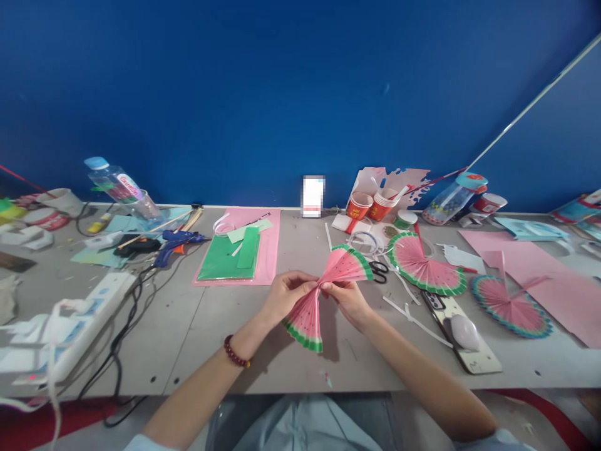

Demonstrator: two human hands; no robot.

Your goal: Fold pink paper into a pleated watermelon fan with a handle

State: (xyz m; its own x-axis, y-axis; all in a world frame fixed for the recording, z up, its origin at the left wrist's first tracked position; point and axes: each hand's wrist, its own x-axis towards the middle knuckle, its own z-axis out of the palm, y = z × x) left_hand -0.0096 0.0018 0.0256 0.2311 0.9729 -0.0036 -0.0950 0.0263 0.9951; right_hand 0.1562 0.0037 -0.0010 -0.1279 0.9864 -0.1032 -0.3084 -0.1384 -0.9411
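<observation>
Above the front middle of the table, my two hands pinch a pleated paper fan [346, 263] at its narrow waist. The fan is pink with dark seed marks and a green-and-white edge, like watermelon. One half spreads up and right; the other half [307, 319] hangs down toward me. My left hand [290, 293] grips the waist from the left, thumb and fingers closed. My right hand [348, 299] grips it from the right, thumb on the folds. Black-handled scissors [379, 272] lie just beyond the fan's right end. A second watermelon fan [425, 266] lies open at the right.
Left lie a green paper pack [228, 257] on pink sheets, a blue glue gun [176, 244], a tilted bottle [123, 186] and a power strip [96, 326] with cables. Right are red paper cups [360, 207], a phone [476, 354] and a pink-blue fan [511, 307]. A blue wall [263, 100] stands behind.
</observation>
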